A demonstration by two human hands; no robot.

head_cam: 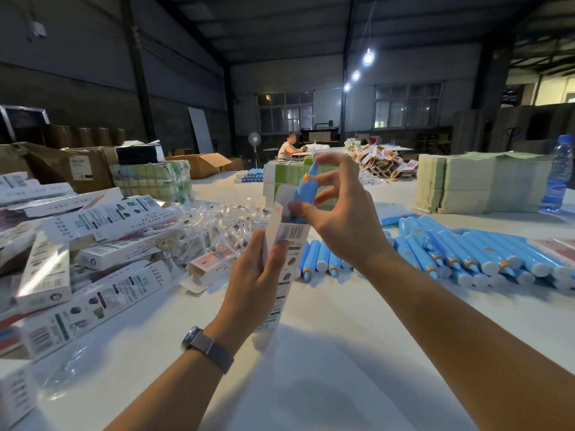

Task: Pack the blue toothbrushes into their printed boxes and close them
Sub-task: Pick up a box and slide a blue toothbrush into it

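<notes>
Left hand (258, 275) with a grey wristband gripping a long white printed cardboard box (284, 275) at frame centre, right hand (339, 219) pinching a blue plastic toothbrush (306, 191) into its open top, white tabletop (311, 368), rows of blue toothbrushes (451, 256) at right, filled printed boxes (77, 253) piled at left.

Dim warehouse under a dark steel roof (280, 23)
Hanging bulbs (368, 57) glow before grid windows (407, 105); a pedestal fan (254, 141) stands beyond the white table (311, 368).

Free room: bare white table (311, 368) lay open at lower centre.
Left side: piled printed boxes (93, 244) blocked passage.
Right side: rows of blue toothbrushes (466, 253) blocked passage.
</notes>
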